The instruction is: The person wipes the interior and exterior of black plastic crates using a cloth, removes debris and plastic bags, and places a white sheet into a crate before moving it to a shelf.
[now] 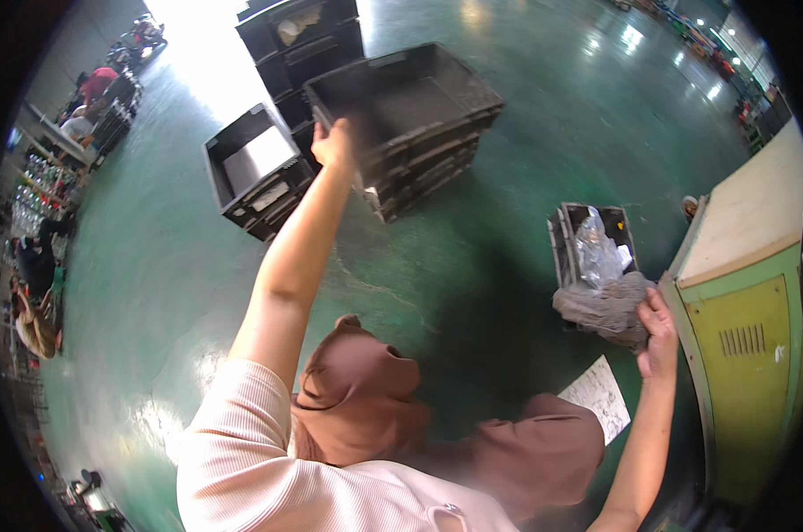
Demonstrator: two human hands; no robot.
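Note:
My left hand (333, 146) reaches far forward, its fingers closed over the near left rim of a black plastic crate (432, 135). That crate sits on top of a stack of similar ones and looks bare inside. On the right, my right hand (658, 335) grips a crumpled grey cloth (601, 310) by one end. The cloth hangs over the near end of a small dark crate (558, 244). Inside this small crate lies a clear plastic bag (598, 248); the cloth hides the crate's near part.
Left of the gripped crate stands another open black crate (286, 168), with a taller crate stack (308, 66) behind. A green and yellow machine cabinet (743, 332) flanks my right arm. A printed sheet (604, 395) lies near my knee. Other people (36, 266) sit at far left.

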